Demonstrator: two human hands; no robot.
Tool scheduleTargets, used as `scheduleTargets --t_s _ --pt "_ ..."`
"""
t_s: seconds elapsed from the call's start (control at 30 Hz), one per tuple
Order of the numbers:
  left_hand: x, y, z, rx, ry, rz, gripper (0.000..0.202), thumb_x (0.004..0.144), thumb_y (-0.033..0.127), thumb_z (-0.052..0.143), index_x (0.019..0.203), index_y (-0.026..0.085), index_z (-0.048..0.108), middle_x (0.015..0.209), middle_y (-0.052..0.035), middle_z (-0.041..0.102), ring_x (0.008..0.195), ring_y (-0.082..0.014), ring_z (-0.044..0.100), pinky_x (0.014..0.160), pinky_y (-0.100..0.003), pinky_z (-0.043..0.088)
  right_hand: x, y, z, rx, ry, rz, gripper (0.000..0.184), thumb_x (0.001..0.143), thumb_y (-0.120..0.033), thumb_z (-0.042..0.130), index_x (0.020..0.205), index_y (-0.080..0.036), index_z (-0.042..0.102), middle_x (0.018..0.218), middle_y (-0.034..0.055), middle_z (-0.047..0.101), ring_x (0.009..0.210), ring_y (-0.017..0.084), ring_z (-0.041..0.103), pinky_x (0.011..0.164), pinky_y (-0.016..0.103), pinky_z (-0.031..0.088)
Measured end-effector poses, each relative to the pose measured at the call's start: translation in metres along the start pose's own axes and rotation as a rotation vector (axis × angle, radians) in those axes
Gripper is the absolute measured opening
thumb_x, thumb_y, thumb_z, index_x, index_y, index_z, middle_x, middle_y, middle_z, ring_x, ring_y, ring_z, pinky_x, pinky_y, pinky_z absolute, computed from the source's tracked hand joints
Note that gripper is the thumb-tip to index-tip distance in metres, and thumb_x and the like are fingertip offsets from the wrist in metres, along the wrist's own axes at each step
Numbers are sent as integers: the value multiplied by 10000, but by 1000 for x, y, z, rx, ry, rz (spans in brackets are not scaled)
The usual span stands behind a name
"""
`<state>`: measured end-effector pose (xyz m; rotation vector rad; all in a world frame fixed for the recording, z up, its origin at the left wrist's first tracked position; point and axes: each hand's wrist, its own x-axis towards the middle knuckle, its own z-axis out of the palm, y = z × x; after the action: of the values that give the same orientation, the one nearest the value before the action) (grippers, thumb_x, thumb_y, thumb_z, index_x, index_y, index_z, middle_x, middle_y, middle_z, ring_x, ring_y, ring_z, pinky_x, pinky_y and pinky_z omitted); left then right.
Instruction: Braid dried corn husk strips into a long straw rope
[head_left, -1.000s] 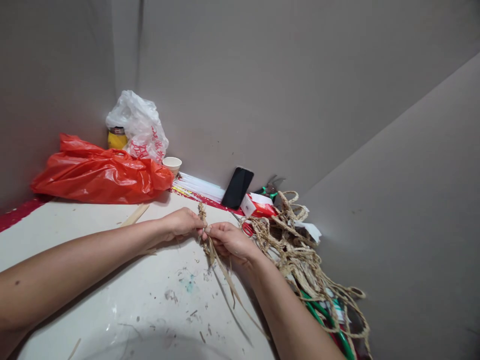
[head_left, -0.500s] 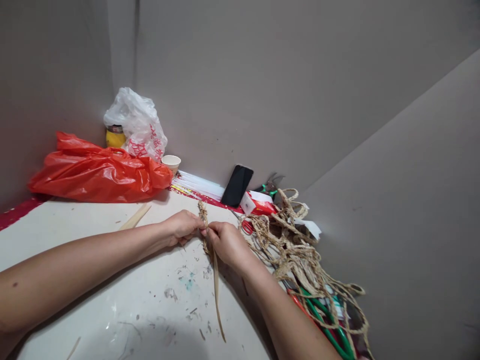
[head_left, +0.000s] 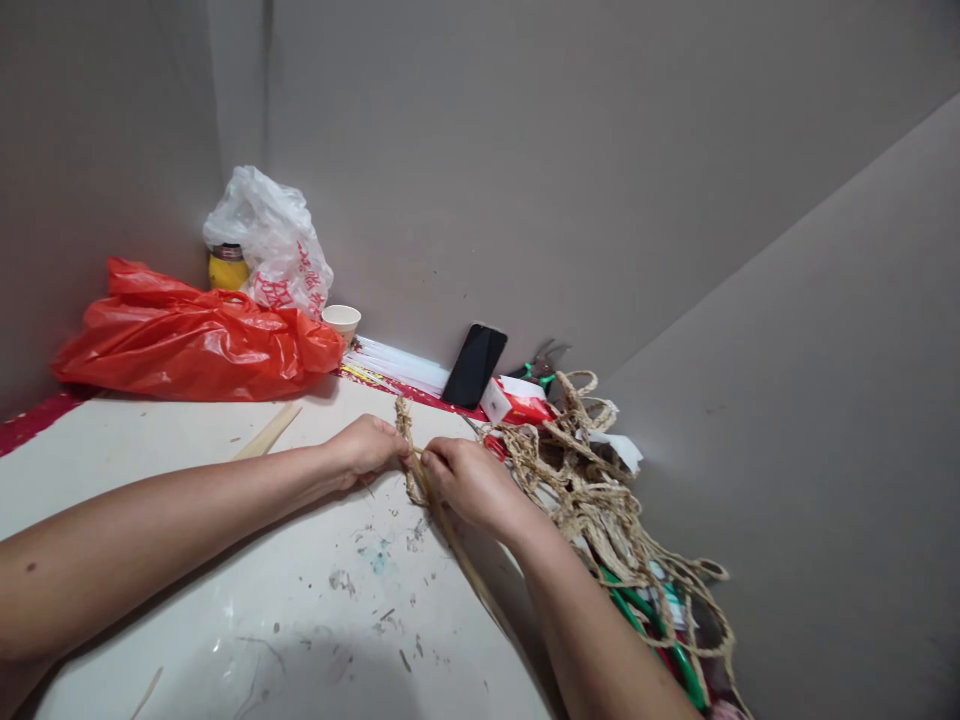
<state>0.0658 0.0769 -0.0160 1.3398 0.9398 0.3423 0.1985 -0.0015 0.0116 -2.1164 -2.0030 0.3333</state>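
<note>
My left hand point(head_left: 373, 447) is closed on a short length of braided straw cord point(head_left: 405, 425), which stands out above and below the fingers. Just to the right, my right hand point(head_left: 466, 480) pinches a flat, pale straw strip point(head_left: 457, 548). The strip's tail hangs down toward the table's right edge, and a short stretch of it runs across to the braided cord. Both hands are over the white table point(head_left: 300, 580). The fingertips partly hide where cord and strip meet.
A heap of braided cord point(head_left: 592, 500) lies at right, over green-handled tools point(head_left: 645, 620). Behind are a phone point(head_left: 475, 366), a red box point(head_left: 525, 403), pruning shears point(head_left: 544, 365), a paper cup point(head_left: 342, 322) and a red plastic bag point(head_left: 202, 345). Another strip point(head_left: 270, 432) lies behind my left forearm.
My right hand has moved slightly right, away from the left, drawing the strip with it. The strip's tail has swung to the right. My left hand stays nearly still on the cord.
</note>
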Motion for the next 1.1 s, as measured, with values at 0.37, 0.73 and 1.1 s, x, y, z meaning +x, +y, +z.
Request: scheduleTargets --t_s 0.37,0.73,1.1 --pt "2 -4 -3 -189 -106 -9 253 691 225 561 522 193 375 353 99 248 322 -42 158 352 -218 83 -1 -13 19 81 -8 -14 294 846 -203 401 704 -168 656 652 73 653 571 161 517 522 259 272" --pt "-2 5 -9 -261 -192 -8 99 670 208 578 602 146 541 334 100 233 323 -33 124 376 -220 47 -13 -10 -7 365 -137 -90 353 845 -353 465 555 -177 562 504 21 572 464 139 491 485 252 319" --pt "6 1 -19 -275 -293 -16 195 620 219 617 566 167 436 404 106 251 361 -21 116 392 -209 44 21 7 24 1177 -304 175 382 750 -537 548 642 -175 487 471 -62 425 347 47 278 343 184 199"
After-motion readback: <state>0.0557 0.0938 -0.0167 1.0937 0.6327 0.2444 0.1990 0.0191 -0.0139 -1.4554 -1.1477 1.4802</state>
